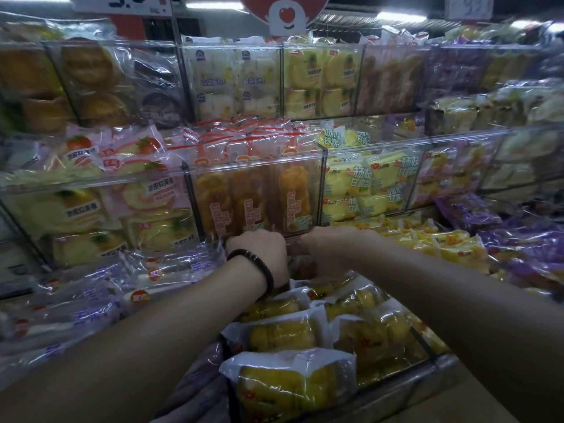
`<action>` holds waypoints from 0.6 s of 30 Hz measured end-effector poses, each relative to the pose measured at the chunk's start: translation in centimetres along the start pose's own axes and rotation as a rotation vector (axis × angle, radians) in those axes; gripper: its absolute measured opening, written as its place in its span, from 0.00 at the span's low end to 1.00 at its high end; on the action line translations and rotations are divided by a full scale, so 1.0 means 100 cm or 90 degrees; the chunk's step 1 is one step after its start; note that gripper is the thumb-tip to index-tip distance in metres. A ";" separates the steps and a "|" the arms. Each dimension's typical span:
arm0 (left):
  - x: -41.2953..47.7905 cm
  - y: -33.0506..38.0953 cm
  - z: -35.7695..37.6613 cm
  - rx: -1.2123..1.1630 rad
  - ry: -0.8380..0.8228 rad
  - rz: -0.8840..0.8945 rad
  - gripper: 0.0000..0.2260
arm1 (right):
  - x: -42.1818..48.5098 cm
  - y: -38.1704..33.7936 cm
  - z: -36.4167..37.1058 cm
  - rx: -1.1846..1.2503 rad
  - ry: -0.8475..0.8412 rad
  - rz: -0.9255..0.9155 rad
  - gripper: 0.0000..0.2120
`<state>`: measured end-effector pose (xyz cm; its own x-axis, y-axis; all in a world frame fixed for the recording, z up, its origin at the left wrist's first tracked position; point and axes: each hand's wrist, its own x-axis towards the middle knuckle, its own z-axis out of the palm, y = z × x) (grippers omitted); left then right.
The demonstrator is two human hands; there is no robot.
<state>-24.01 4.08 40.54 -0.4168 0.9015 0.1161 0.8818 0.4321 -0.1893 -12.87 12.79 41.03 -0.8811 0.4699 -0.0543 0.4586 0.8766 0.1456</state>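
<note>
My left hand (259, 250) and right hand (328, 244) sit knuckles-up, side by side, with the fingers curled down and away from me. Their tips are hidden, so I cannot tell whether they are spread, pressed together or pinching anything. In the gap between my two hands lies a brown pack (302, 265) in glossy, crinkled film. It is mostly covered and blurred, and I cannot tell which way its long axis runs.

Just beyond my fingers stands a clear bin (253, 161) with hard, smooth, see-through walls. Inside it, orange loaf packs (294, 196) stand on end side by side, long axes upright, with their print running up the wrappers. Behind my wrists, nearer me, a dark-edged tray (439, 361) holds yellow cake packs (283, 334), soft blocks in shiny film with white ends, lying flat. Left of my fingers lie slack clear packs with blue print (91, 315). A string of dark round beads (253, 264) rings my left wrist
</note>
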 end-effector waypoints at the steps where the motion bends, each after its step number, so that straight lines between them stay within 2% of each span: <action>1: 0.001 0.002 0.001 0.022 0.013 -0.003 0.15 | 0.000 0.001 0.000 0.006 -0.003 0.001 0.31; 5: 0.002 0.008 0.011 0.128 0.049 -0.008 0.16 | 0.002 0.004 -0.002 0.014 -0.035 -0.006 0.26; 8: 0.004 0.005 0.016 0.144 0.043 0.012 0.16 | 0.001 0.006 -0.008 0.025 -0.053 0.000 0.22; 10: 0.008 -0.003 0.014 0.075 -0.017 0.046 0.17 | -0.001 0.007 -0.008 0.032 -0.047 0.007 0.21; 14: 0.017 -0.014 -0.008 -0.025 -0.274 0.109 0.21 | 0.002 0.002 -0.001 0.031 -0.013 0.039 0.14; 16: 0.018 -0.016 -0.016 -0.011 -0.282 0.116 0.20 | 0.005 -0.001 0.004 0.031 0.004 0.060 0.14; 18: 0.018 -0.016 -0.016 0.005 -0.212 0.132 0.18 | 0.005 -0.003 0.007 0.034 0.011 0.061 0.14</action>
<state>-25.84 4.97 42.57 -0.2794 0.9277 -0.2478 0.9539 0.2385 -0.1824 -13.31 12.84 40.27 -0.8341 0.5510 -0.0255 0.5466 0.8318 0.0960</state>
